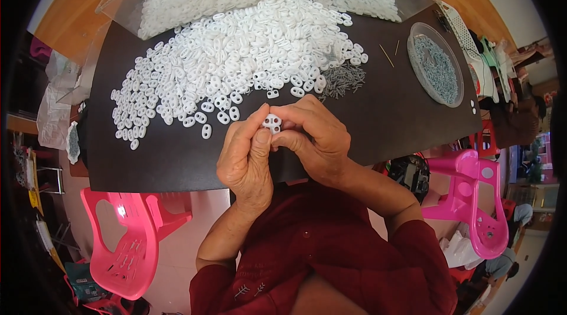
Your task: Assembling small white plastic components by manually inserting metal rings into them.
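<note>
Just off the near edge of the dark table, my two hands meet fingertip to fingertip. My left hand (243, 161) and my right hand (319, 137) both pinch small white plastic two-hole pieces (272, 120); several holes show between the fingers. It looks like two pieces held against each other, though the fingers hide their edges. Beyond my hands spreads a large heap of loose white two-hole pieces (236, 49), with a few strays closest to my left fingers. A small pile of grey screws (344, 80) lies at the heap's right edge.
A round clear tub (420, 84) of screws stands at the table's (384, 117) right. Two clear bins, left (121, 10) and right (407, 5), hold more white pieces at the back. Thin brass-coloured rods (387, 55) lie near the tub. Pink plastic chairs (127, 256) flank me.
</note>
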### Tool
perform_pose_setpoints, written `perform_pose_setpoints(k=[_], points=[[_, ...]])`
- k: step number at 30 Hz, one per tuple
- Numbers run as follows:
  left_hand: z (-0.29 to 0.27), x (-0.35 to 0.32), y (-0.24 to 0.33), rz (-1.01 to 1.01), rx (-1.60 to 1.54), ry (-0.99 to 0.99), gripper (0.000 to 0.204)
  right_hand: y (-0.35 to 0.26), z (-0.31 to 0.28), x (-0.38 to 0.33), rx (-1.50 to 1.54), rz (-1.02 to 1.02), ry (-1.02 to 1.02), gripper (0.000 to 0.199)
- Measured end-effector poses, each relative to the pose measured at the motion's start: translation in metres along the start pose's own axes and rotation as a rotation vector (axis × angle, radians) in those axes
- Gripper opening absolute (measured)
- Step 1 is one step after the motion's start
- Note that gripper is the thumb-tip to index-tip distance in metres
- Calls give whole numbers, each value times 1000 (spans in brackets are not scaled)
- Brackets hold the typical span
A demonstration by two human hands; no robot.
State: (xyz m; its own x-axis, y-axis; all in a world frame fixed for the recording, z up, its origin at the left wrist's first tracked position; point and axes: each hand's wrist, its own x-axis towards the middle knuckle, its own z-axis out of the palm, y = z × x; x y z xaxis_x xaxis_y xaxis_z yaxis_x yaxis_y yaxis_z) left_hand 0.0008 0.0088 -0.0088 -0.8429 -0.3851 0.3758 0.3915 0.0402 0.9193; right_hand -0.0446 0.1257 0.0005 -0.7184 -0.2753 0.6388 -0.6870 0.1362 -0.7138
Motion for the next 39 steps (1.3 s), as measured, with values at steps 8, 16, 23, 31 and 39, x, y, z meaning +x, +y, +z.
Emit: perform_pose_setpoints(k=[8,16,23,31,39], points=[[2,-3,-11,13,-18,55,20,4,6,-3,-51,-80,47,31],[1,-6,-14,-12,-39,84,18,2,13,-10,95,82,64,32],[6,-6,-10,-6,-24,119,18,2,15,-10,37,59,81,32],[5,-11,-9,-52,-134,89,22,5,15,-8,-65,-137,98,30],[6,-11,-9,1,-51,119,21,3,18,-9,-86,-156,117,27]])
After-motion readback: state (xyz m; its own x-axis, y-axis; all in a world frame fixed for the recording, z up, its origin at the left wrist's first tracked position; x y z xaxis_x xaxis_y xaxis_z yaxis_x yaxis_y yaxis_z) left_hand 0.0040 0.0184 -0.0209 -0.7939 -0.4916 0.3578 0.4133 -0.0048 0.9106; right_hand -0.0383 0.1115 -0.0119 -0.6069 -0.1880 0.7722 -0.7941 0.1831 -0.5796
